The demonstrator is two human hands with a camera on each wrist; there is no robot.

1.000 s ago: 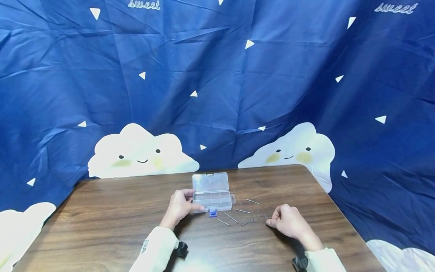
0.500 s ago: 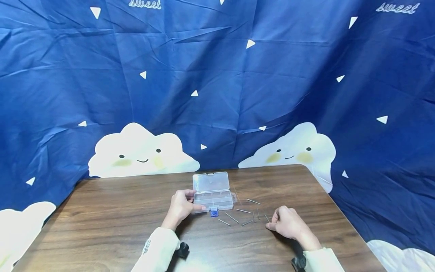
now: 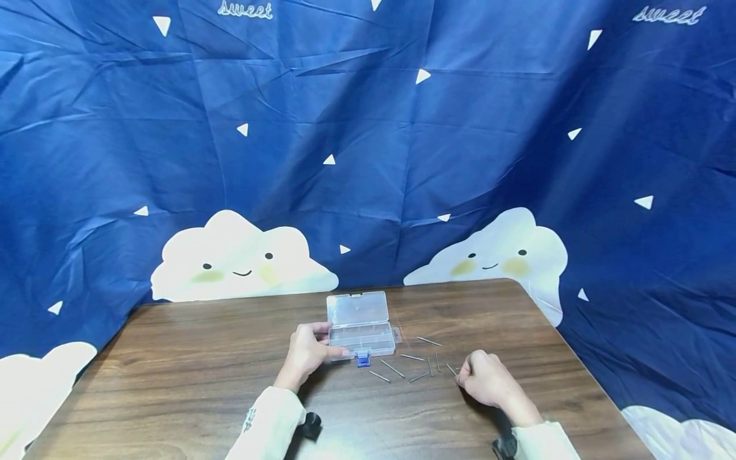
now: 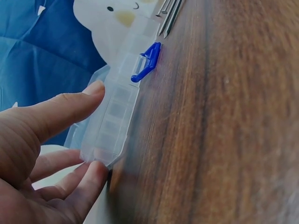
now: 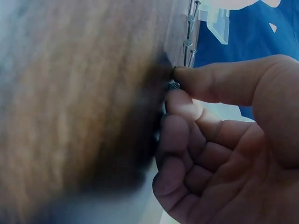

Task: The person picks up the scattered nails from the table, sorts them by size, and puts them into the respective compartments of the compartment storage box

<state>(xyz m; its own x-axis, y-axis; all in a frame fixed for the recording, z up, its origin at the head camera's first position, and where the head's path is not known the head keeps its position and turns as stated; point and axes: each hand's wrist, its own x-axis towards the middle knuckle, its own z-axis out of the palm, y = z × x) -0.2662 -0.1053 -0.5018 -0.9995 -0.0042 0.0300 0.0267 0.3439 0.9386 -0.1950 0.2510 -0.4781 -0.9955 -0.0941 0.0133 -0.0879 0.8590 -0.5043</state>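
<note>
A clear plastic compartment box (image 3: 362, 338) stands with its lid (image 3: 358, 308) raised at the back. My left hand (image 3: 306, 350) grips its left end, thumb (image 4: 96, 88) on the front rim and fingers against the end wall. A blue latch (image 3: 363, 359) sticks out at the box's front. To the right, my right hand (image 3: 487, 380) is low over the table with a nail (image 3: 452, 369) at its fingertips. In the right wrist view the nail's head (image 5: 174, 86) shows between thumb and index finger; the other fingers are curled in.
Several loose nails (image 3: 393, 368) lie scattered on the wooden table (image 3: 201, 383) between the box and my right hand. A clear tab (image 3: 396, 335) juts from the box's right end. Behind the table hangs a blue cloth (image 3: 356, 128) printed with clouds.
My right hand has shifted slightly to the right, its fingertips staying at the nail. The left hand keeps its grip on the box, which has hardly moved.
</note>
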